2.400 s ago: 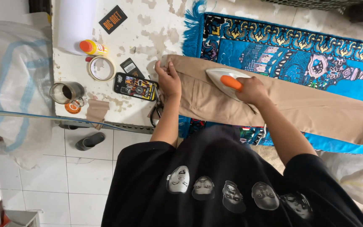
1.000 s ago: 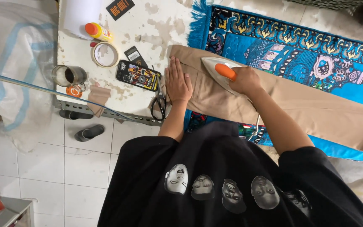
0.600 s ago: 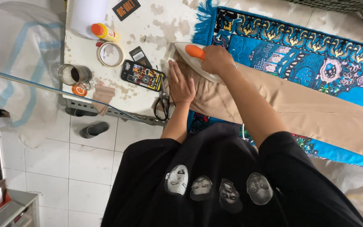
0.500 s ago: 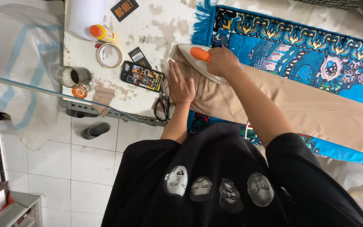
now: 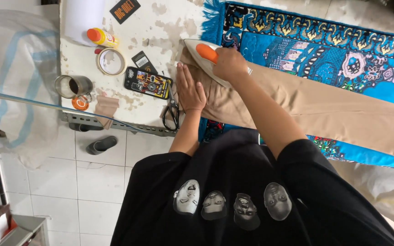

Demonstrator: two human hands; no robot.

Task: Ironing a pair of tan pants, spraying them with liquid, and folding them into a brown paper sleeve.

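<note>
A tan pair of trousers (image 5: 324, 105) lies flat across a blue patterned rug (image 5: 324, 41) on the white table (image 5: 160, 23). My right hand (image 5: 229, 64) grips the orange handle of a white clothes iron (image 5: 201, 54), which rests on the left end of the tan cloth. My left hand (image 5: 189, 89) lies flat, fingers apart, pressing the cloth just beside the iron.
Black scissors (image 5: 172, 114) lie at the table's near edge by my left wrist. A phone in a patterned case (image 5: 147, 83), a tape roll (image 5: 111, 61), an orange-capped bottle (image 5: 101, 37), a metal mug (image 5: 73, 85) and a white roll (image 5: 84, 18) sit to the left. A shoe (image 5: 99, 145) lies on the tiled floor.
My right hand has slid the iron leftward along the tan cloth to its left end. My left hand has stayed pressed flat on the cloth.
</note>
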